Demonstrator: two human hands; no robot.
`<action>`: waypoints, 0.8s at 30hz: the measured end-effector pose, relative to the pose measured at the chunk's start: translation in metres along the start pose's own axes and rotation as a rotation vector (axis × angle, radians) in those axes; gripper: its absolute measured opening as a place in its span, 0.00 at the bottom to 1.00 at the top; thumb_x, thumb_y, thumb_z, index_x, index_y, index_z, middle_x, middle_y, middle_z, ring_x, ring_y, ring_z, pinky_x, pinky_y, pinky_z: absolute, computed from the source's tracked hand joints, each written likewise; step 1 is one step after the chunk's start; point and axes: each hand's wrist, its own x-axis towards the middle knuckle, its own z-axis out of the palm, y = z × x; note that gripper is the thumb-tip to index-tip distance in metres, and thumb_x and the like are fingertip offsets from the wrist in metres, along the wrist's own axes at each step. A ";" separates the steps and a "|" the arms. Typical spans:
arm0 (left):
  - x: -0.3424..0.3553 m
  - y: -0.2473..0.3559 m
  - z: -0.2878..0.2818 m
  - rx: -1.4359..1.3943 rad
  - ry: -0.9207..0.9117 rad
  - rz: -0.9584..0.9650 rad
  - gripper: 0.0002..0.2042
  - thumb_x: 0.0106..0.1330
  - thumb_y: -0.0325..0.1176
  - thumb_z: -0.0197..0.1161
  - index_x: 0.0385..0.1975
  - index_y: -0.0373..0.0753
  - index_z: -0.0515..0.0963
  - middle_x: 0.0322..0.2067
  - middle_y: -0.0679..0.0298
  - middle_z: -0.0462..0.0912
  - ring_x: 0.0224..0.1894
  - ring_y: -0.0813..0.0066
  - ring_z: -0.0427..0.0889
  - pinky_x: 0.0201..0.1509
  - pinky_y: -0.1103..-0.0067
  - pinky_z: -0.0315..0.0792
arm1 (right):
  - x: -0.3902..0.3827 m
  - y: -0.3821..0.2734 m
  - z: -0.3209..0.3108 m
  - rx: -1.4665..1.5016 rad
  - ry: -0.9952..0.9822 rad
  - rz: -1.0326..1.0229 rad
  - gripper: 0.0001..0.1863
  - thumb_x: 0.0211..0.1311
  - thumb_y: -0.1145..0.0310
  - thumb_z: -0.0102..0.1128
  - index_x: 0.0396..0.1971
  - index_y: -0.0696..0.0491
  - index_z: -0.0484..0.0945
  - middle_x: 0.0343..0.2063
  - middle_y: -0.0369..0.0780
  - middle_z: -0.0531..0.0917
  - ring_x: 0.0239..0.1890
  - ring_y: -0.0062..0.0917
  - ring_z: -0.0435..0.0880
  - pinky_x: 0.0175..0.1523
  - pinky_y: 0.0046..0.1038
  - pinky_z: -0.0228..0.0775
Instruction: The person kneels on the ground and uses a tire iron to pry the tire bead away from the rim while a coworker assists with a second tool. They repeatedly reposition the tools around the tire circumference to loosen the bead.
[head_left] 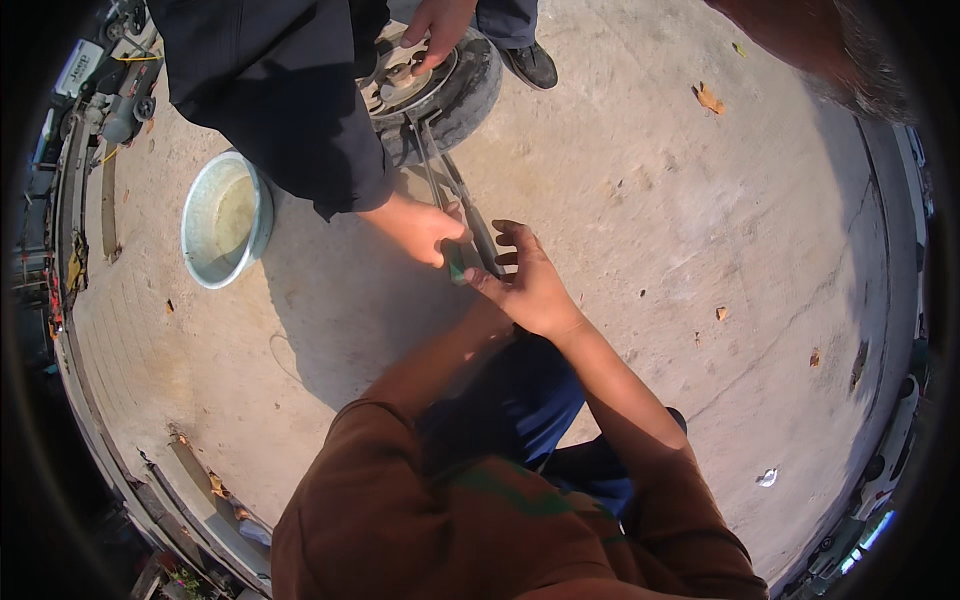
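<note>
My right hand (535, 290) is at the lower end of a long dark metal bar (478, 228), its fingers curved and spread apart around that end. Whether they touch the bar is hard to make out. My left hand (490, 316) lies mostly hidden behind the right one, so its fingers do not show. Beside the dark bar, a co-worker's hand (425, 230) grips a thin tool with a green handle (456, 264). Both tools reach up to the rim of a wheel with a black tire (475, 90) lying on the ground. The co-worker's other hand (440, 28) is over the wheel's middle.
A pale round basin (228, 218) stands on the concrete at the left, near the co-worker's dark sleeve (270, 110). The co-worker's black shoe (532, 66) is beyond the tire. Part of another head (850, 50) shows at upper right. Dry leaves (709, 98) are scattered about.
</note>
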 end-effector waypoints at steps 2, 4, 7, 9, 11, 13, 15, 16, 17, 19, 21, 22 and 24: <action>-0.018 0.013 -0.013 -0.158 0.212 -0.175 0.13 0.67 0.39 0.59 0.45 0.38 0.77 0.46 0.59 0.79 0.50 0.67 0.76 0.55 0.69 0.68 | 0.012 -0.010 0.029 -0.185 0.040 -0.077 0.40 0.56 0.64 0.70 0.64 0.62 0.57 0.51 0.56 0.74 0.51 0.39 0.81 0.49 0.35 0.77; -0.031 0.022 -0.037 -0.320 0.430 -0.350 0.15 0.69 0.39 0.60 0.48 0.37 0.76 0.46 0.59 0.80 0.48 0.68 0.77 0.52 0.72 0.70 | 0.018 -0.013 0.048 -0.122 0.092 -0.063 0.41 0.55 0.66 0.69 0.64 0.62 0.57 0.49 0.55 0.76 0.49 0.37 0.82 0.49 0.35 0.77; -0.033 0.014 -0.081 -0.816 0.530 -0.820 0.16 0.73 0.42 0.57 0.50 0.35 0.75 0.44 0.61 0.81 0.42 0.76 0.79 0.46 0.79 0.72 | 0.031 -0.019 0.056 0.426 0.200 0.133 0.39 0.51 0.69 0.69 0.61 0.62 0.59 0.42 0.49 0.79 0.40 0.30 0.84 0.44 0.30 0.78; -0.022 0.004 -0.106 -0.873 0.626 -0.780 0.16 0.75 0.43 0.55 0.50 0.36 0.75 0.40 0.63 0.82 0.38 0.80 0.79 0.43 0.82 0.72 | 0.045 -0.030 0.045 0.036 0.247 0.067 0.36 0.52 0.69 0.68 0.58 0.65 0.60 0.40 0.55 0.81 0.40 0.39 0.86 0.45 0.33 0.77; -0.005 -0.001 -0.123 -0.869 0.705 -0.716 0.16 0.76 0.43 0.55 0.50 0.36 0.75 0.37 0.64 0.83 0.36 0.81 0.79 0.42 0.82 0.73 | 0.059 -0.042 0.027 -0.205 0.194 0.044 0.33 0.53 0.68 0.67 0.54 0.68 0.63 0.39 0.58 0.82 0.41 0.44 0.86 0.45 0.34 0.77; 0.012 0.001 -0.136 -0.902 0.736 -0.682 0.17 0.75 0.45 0.55 0.50 0.37 0.75 0.35 0.64 0.82 0.35 0.81 0.79 0.42 0.81 0.74 | 0.073 -0.054 0.004 -0.329 0.054 0.124 0.29 0.54 0.67 0.67 0.50 0.69 0.67 0.39 0.59 0.82 0.41 0.44 0.86 0.45 0.34 0.77; 0.027 0.009 -0.142 -0.944 0.747 -0.626 0.17 0.75 0.46 0.55 0.48 0.37 0.75 0.35 0.65 0.82 0.35 0.81 0.79 0.42 0.81 0.74 | 0.088 -0.059 -0.007 -0.478 -0.052 0.171 0.27 0.52 0.72 0.65 0.50 0.67 0.67 0.34 0.48 0.82 0.28 0.32 0.85 0.30 0.30 0.76; 0.034 0.014 -0.143 -0.965 0.753 -0.598 0.17 0.75 0.46 0.55 0.47 0.37 0.75 0.34 0.65 0.82 0.35 0.81 0.79 0.42 0.81 0.74 | 0.092 -0.060 -0.012 -0.563 -0.112 0.140 0.28 0.52 0.72 0.65 0.51 0.67 0.66 0.34 0.48 0.83 0.30 0.34 0.85 0.34 0.31 0.77; 0.041 0.017 -0.145 -0.954 0.733 -0.576 0.15 0.75 0.44 0.55 0.46 0.37 0.76 0.34 0.65 0.82 0.35 0.81 0.79 0.41 0.82 0.74 | 0.092 -0.057 -0.014 -0.608 -0.044 0.136 0.29 0.51 0.73 0.65 0.52 0.67 0.65 0.35 0.49 0.83 0.32 0.35 0.85 0.37 0.32 0.77; 0.049 0.021 -0.143 -0.947 0.729 -0.560 0.13 0.75 0.42 0.56 0.45 0.38 0.76 0.34 0.65 0.82 0.35 0.82 0.79 0.41 0.82 0.74 | 0.086 -0.049 -0.012 -0.648 0.095 0.008 0.30 0.51 0.74 0.65 0.53 0.68 0.64 0.36 0.49 0.84 0.36 0.36 0.86 0.43 0.33 0.77; 0.052 0.020 -0.141 -0.916 0.716 -0.539 0.10 0.75 0.38 0.56 0.45 0.38 0.76 0.34 0.66 0.82 0.34 0.83 0.79 0.39 0.84 0.73 | 0.082 -0.043 -0.014 -0.624 0.190 -0.145 0.32 0.52 0.74 0.66 0.56 0.66 0.62 0.37 0.50 0.84 0.40 0.39 0.85 0.48 0.35 0.75; 0.053 0.019 -0.141 -0.883 0.723 -0.531 0.10 0.75 0.38 0.56 0.45 0.38 0.76 0.34 0.66 0.82 0.34 0.83 0.79 0.39 0.83 0.73 | 0.079 -0.040 -0.012 -0.640 0.219 -0.145 0.32 0.53 0.74 0.65 0.57 0.65 0.61 0.36 0.51 0.83 0.39 0.39 0.85 0.47 0.36 0.75; 0.052 0.018 -0.141 -0.817 0.729 -0.558 0.10 0.75 0.38 0.56 0.44 0.37 0.76 0.33 0.66 0.82 0.33 0.83 0.79 0.39 0.83 0.74 | 0.075 -0.038 -0.007 -0.623 0.146 -0.241 0.32 0.56 0.76 0.62 0.59 0.64 0.58 0.36 0.52 0.83 0.39 0.43 0.85 0.47 0.37 0.75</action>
